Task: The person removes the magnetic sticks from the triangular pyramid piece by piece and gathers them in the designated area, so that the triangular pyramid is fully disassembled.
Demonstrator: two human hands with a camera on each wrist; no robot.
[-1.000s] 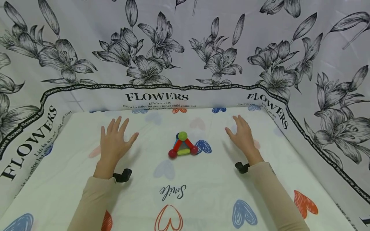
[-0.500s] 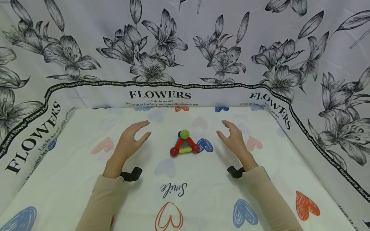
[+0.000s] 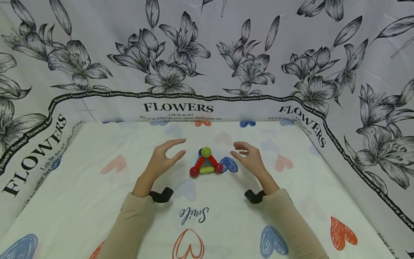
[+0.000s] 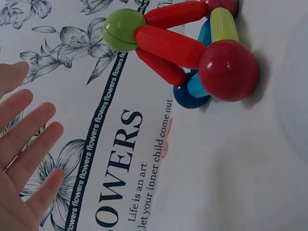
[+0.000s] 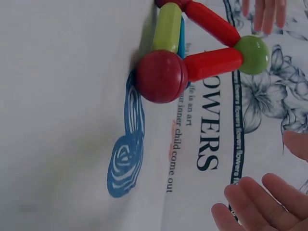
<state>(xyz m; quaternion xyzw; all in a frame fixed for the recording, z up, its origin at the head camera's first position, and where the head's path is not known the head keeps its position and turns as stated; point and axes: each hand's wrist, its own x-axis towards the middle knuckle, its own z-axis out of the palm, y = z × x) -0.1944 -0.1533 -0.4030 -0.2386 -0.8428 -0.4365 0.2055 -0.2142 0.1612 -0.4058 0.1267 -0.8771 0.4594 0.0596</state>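
A small pyramid built of toy balls and rods (image 3: 206,169) stands on the cloth between the two hands. Its green ball (image 4: 124,30) is at the top, with red rods (image 4: 169,46) sloping down from it. Dark red balls (image 5: 161,76) and a blue ball (image 4: 190,94) form the base, joined by yellow-green and light blue rods. The left hand (image 3: 161,158) is held to the left of the pyramid, fingers apart from the thumb. On the other side, the right hand (image 3: 250,158) faces it with fingers slightly bent. Both hands hold nothing, and a gap separates each from the pyramid.
A white cloth (image 3: 226,223) printed with hearts and the word Smile covers the table. Behind it hangs a flower-printed curtain (image 3: 194,79), which also runs along both sides. Each wrist wears a black camera mount (image 3: 162,195).
Both hands have moved inward from either side toward the pyramid, and their spread fingers have bent a little. The pyramid stays in its place on the cloth.
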